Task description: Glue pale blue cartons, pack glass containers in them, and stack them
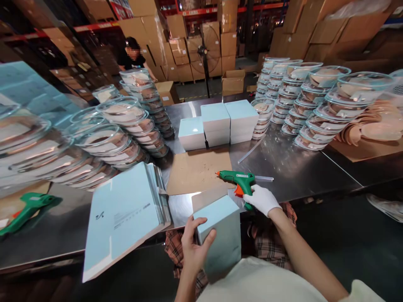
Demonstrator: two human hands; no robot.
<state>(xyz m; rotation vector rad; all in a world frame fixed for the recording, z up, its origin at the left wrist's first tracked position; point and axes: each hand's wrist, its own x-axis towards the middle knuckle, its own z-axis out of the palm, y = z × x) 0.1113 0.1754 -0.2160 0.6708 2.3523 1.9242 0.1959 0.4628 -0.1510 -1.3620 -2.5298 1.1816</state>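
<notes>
My left hand, bare, grips a pale blue box at its left side, holding it upright near my lap at the table's front edge. My right hand, in a white glove, is shut on the grip of a green glue gun with an orange trigger. Its nozzle points left over a brown cardboard sheet, just above the box's open top flap. A clear glue stick sticks out of the gun's back.
A stack of flat pale blue box blanks lies to the left. Finished blue boxes stand mid-table. Stacks of clear round lidded containers flank both sides. A second green glue gun lies far left. A person in black stands behind.
</notes>
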